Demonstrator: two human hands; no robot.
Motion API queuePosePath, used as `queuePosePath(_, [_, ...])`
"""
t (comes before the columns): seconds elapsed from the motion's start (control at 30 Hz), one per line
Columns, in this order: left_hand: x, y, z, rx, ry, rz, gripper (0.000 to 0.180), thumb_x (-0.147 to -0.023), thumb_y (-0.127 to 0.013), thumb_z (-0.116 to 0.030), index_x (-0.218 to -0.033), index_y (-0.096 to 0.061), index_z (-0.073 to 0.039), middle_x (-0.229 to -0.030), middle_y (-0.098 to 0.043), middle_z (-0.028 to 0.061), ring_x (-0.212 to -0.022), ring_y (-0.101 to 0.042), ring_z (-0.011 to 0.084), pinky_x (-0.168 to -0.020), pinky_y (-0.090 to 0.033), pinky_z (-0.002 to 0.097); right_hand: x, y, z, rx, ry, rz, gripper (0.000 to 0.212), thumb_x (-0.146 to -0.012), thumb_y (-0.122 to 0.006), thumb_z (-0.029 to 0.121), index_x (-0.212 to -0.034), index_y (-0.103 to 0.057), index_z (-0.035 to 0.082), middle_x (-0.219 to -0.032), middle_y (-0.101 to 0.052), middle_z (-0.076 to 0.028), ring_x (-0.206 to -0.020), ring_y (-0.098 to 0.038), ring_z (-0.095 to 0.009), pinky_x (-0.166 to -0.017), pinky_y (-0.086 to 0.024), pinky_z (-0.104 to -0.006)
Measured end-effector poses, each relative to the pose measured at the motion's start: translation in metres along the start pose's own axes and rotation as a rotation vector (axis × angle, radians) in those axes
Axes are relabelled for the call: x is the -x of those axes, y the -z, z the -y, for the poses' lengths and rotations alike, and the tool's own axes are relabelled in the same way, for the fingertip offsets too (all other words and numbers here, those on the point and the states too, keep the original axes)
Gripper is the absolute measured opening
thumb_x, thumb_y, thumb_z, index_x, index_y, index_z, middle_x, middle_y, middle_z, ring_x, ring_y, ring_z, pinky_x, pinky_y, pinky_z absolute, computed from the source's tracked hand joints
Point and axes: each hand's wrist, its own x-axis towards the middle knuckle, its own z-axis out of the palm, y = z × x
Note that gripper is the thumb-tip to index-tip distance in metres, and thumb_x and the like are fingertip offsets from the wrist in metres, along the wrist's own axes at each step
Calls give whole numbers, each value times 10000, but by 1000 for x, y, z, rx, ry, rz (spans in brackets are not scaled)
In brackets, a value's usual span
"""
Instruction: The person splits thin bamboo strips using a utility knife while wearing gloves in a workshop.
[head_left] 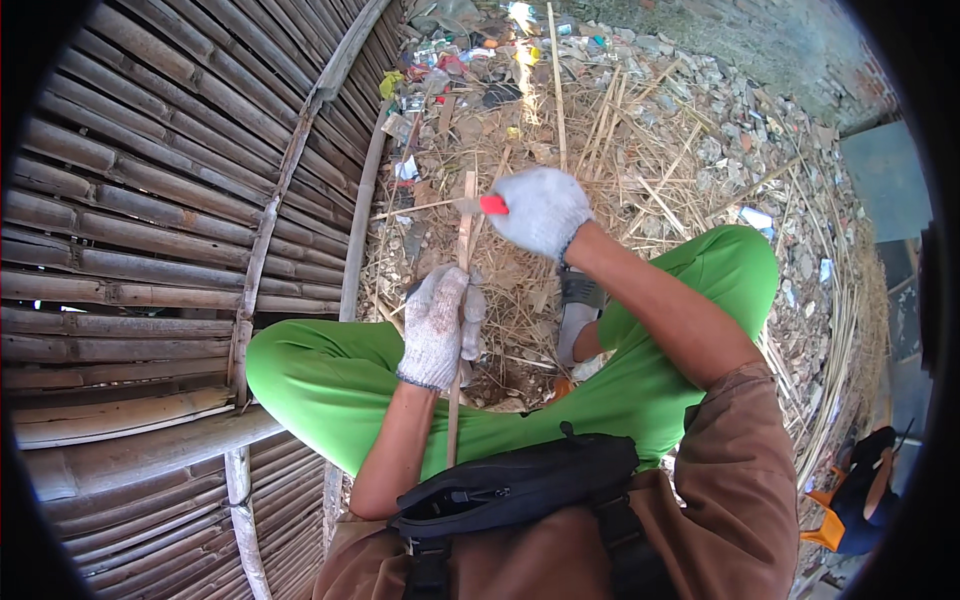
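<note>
My left hand (438, 325), in a whitish knitted glove, is closed around a narrow bamboo strip (465, 235) that stands lengthwise in front of me. The strip's lower end runs down past my thigh toward the black waist bag. In a matching glove, my right hand (542, 212) grips a red-handled knife (493, 205). Its short greyish blade, blurred, lies across the strip's upper part, above my left hand. Most of the handle is hidden inside the right fist.
A bamboo-slat wall (150, 230) rises close on my left. Bamboo shavings (650, 150) and rubble cover the ground, with litter (450, 70) at the far left. A long strip (557, 90) lies ahead. An orange-and-black object (850, 500) sits at lower right, near grey panels (888, 180).
</note>
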Motion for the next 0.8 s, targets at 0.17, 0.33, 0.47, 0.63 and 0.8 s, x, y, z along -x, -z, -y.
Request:
queuePosePath(0.17, [10,-13,1,-36,33,129,282,-1118,-567,-291,-1140,-614,-14,-657,-565,35,-394,-445,110,-334,-345,265,-34,36,-62,64,-315,-110,375,-951,-597,422,-949,-801,108,-951,-784,-198,-899,-773,-390,-816,-627,-535])
queuePosePath(0.33, [0,-3,1,-28,-35,14,296,-1121,-569,-308,-1127,-623,-17,-693,-592,45,-396,-450,112,-333,-341,264,-1,7,-33,4,-158,-76,366,-939,-625,437,-906,-783,108,-886,-772,-183,-857,-768,-388,-774,-622,-536])
queuePosePath(0.47, [0,3,1,-45,-6,8,275,-1143,-537,-293,-1183,-608,-31,-703,-594,31,-418,-474,97,-354,-386,259,19,-9,5,-10,69,65,316,-897,-668,418,-861,-762,119,-835,-759,-163,-837,-767,-379,-748,-616,-537])
queuePosePath(0.63, [-2,1,0,-89,-14,-46,270,-1139,-546,-286,-1162,-624,-29,-705,-607,30,-428,-493,94,-358,-382,252,12,-12,5,12,86,103,274,-869,-683,389,-862,-765,127,-834,-760,-159,-834,-769,-373,-747,-616,-534])
queuePosePath(0.8, [0,-3,-6,-105,-38,-81,276,-1138,-547,-284,-1157,-625,-20,-696,-590,17,-421,-477,87,-354,-377,249,-10,-1,-5,-66,44,71,301,-899,-655,390,-894,-781,117,-892,-778,-171,-878,-772,-379,-794,-622,-515])
